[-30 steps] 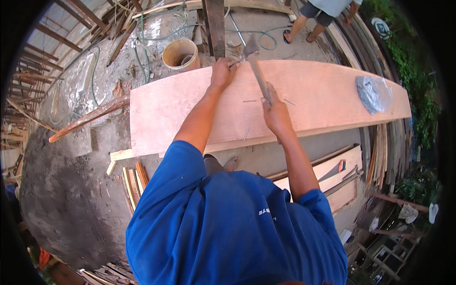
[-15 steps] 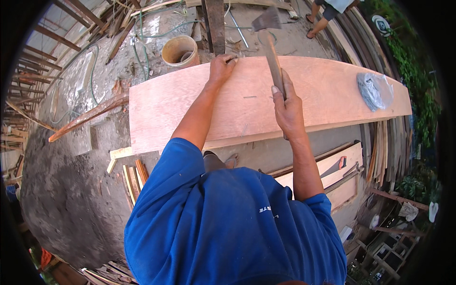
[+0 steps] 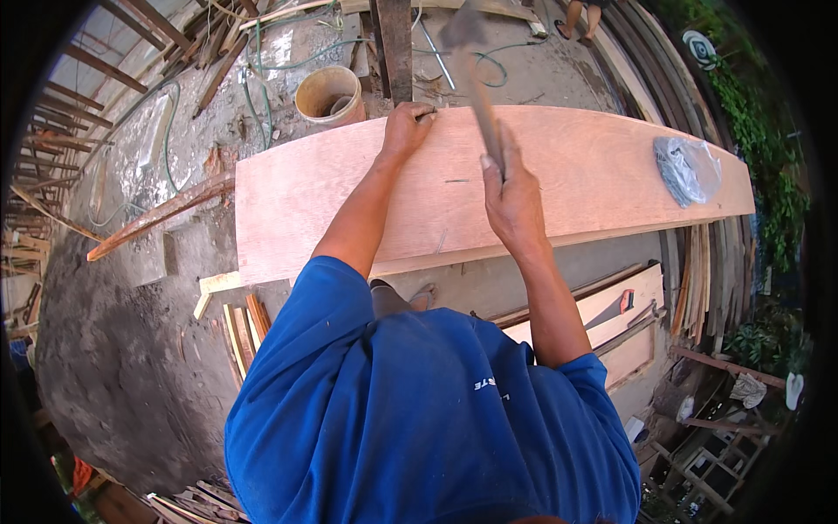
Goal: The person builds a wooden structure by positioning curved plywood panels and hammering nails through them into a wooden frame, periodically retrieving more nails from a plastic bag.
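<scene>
A long reddish plywood panel (image 3: 340,201) lies across in front of me on a frame whose pale edge shows underneath. At its far edge my left hand (image 3: 408,129) rests with the fingers closed in a pinch. What they hold, if anything, is too small to make out. My right hand (image 3: 513,199) is wrapped round the wooden handle of a hatchet (image 3: 485,118), raised above the panel's middle. Its dark, flared head is blurred by motion. On the panel's right end sits a clear plastic bag (image 3: 690,172) with grey contents that look like nails.
Beyond the panel stand a dirty bucket (image 3: 330,96) and a wooden post (image 3: 397,52). A saw (image 3: 625,301) lies on boards at the near right. Long timbers (image 3: 723,271) are stacked along the right. Another person's legs (image 3: 582,19) show at the far right.
My right hand and the hatchet have shifted left, with the head swung up and farther away. My left hand stays at the far edge. The other person has moved farther off.
</scene>
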### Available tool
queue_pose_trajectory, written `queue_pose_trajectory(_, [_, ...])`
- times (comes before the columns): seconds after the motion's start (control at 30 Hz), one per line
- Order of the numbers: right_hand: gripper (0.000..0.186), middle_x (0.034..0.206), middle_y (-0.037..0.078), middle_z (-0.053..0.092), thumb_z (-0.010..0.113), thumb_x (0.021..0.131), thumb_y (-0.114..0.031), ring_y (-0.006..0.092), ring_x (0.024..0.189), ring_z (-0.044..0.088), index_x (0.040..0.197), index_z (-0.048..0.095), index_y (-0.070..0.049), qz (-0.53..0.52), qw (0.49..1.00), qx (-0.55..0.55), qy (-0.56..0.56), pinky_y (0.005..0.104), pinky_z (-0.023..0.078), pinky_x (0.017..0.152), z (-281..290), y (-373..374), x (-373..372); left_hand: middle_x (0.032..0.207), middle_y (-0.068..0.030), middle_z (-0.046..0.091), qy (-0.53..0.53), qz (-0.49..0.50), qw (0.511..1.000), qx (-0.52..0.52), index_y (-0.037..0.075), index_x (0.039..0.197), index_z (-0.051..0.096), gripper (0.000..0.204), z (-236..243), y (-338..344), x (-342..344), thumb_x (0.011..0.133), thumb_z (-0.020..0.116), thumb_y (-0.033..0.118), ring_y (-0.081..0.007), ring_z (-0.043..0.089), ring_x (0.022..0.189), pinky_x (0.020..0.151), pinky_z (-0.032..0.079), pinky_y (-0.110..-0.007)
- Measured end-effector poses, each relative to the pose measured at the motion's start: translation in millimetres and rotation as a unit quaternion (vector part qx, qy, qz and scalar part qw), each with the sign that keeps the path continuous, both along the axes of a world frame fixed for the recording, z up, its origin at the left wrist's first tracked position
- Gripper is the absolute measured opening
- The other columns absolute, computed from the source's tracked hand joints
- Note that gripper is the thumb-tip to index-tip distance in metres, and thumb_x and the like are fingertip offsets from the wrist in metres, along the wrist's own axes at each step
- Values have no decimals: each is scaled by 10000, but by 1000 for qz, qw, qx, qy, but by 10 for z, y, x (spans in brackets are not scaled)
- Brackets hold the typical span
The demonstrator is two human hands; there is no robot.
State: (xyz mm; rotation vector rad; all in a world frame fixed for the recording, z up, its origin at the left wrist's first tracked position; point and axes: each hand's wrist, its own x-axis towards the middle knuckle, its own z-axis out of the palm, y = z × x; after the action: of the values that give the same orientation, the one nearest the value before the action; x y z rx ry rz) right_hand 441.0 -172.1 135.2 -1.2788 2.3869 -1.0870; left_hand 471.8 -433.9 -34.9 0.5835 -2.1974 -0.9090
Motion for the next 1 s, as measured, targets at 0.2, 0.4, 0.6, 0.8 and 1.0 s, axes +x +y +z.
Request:
queue_pose_trajectory(0.2, [579,1051,338,712,528,1072,-218,510,949,709,1597,316,-99,-3,981,189,42,587,545,831,-321,-109,-153,1314,-266,673,147,128,979,55,-34,1241,687,398,166,263,269,874,667,119,-434,628,1227,1073,481,-445])
queue_pose_trajectory(0.4, [570,1010,336,716,548,1068,-241,507,940,713,1579,351,-80,7,998,69,8,540,565,811,43,108,-166,1633,-191,418,-136,-71,984,-86,48,1510,512,685,468,1516,863,983,637,467,-402,354,1524,1265,258,-539])
queue_pose_trajectory(0.6, [504,1000,304,718,637,1036,-193,485,873,727,1458,420,-23,-49,958,-246,139,499,575,724,-39,-78,-159,1694,-121,344,-241,-146,937,-207,76,1600,414,761,348,1583,881,1030,518,570,-341,268,1579,1293,208,-495])
queue_pose_trajectory(0.8, [449,926,321,715,592,1059,-287,516,842,712,1435,466,-74,15,979,187,76,554,548,708,-356,118,-207,1556,-140,535,-163,-88,969,-165,38,1434,610,577,113,1361,1371,993,667,406,-363,447,1475,1234,334,-501])
queue_pose_trajectory(1.0, [320,810,289,698,602,1055,-271,527,774,690,1211,523,-3,-105,952,-285,46,583,524,674,34,-85,-40,1378,-146,655,-99,-46,980,-167,15,1249,720,407,213,1459,1376,951,715,293,-356,570,1322,1125,452,-471])
